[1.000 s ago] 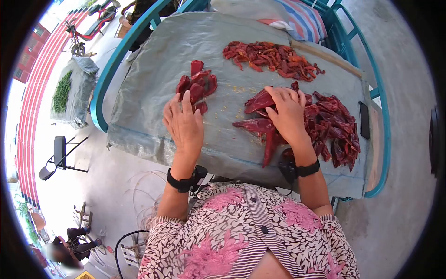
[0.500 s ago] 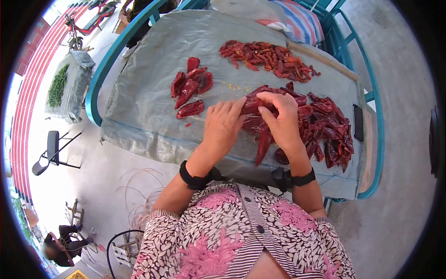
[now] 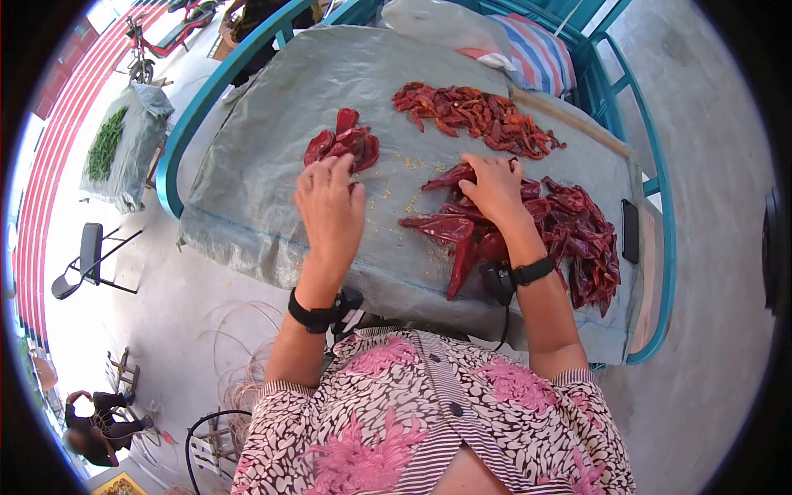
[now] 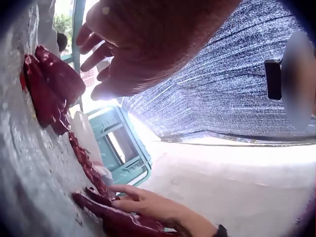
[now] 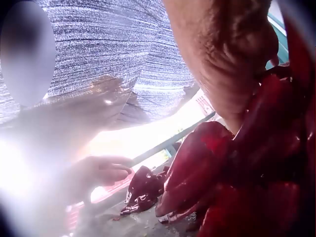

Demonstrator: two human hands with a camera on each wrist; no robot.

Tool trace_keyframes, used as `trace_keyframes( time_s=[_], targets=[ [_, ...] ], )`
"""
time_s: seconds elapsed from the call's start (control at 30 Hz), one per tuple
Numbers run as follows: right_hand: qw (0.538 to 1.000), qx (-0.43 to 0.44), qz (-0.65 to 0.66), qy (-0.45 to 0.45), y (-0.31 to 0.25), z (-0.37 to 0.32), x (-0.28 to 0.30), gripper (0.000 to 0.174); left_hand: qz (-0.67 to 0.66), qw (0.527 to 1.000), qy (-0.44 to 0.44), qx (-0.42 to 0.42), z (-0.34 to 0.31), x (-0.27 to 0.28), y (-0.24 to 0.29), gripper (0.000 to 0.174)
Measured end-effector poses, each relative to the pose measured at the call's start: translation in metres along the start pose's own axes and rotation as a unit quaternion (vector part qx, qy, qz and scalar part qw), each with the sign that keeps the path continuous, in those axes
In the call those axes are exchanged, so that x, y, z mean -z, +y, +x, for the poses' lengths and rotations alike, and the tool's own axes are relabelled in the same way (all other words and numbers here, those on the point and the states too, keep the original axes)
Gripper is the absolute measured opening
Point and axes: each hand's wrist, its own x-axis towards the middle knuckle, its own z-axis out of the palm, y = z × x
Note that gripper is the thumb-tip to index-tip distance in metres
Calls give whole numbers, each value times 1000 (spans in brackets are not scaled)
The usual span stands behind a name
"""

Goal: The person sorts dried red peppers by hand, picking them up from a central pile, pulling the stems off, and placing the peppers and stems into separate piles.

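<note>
My left hand (image 3: 330,208) hovers at the small group of dark red peppers (image 3: 366,152) on the sheet's left part. In the left wrist view this hand (image 4: 143,44) has loosely bent fingers with nothing in them, apart from the nearby peppers (image 4: 54,84). Over the upper left edge of the large pile (image 3: 577,239), my right hand (image 3: 502,196) spreads thumb and fingers about a long pepper (image 3: 450,176), touching it. The right wrist view shows its palm (image 5: 222,54) close above glossy peppers (image 5: 197,163); its fingertips are mostly hidden there.
A heap of smaller, brighter red peppers (image 3: 487,115) lies at the back of the grey sheet (image 3: 256,157). At the right edge is a black phone (image 3: 630,231). Teal rails (image 3: 177,157) border both sides, and a striped bag (image 3: 536,51) lies behind.
From half a second ago, my hands have parted: the left moved from the large pile to the small group, while the right let go of the pepper between them and shifted slightly.
</note>
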Motion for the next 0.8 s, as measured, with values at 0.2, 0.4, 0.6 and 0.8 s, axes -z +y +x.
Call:
trace_keyframes(
  time_s=[0.2,0.4,0.6,0.8],
  targets=[
    [999,20,16,44,0,0,-1,25,-74,992,-63,-79,-19,-14,18,44],
    [990,46,67,115,5,-1,-7,18,-108,982,-109,-109,-21,-32,34,44],
    [995,34,13,95,2,1,-17,34,-95,974,-153,-135,-12,-60,44,46],
    [998,35,54,-16,-7,3,-3,31,-60,974,-165,-142,-8,-86,45,46]
  ],
)
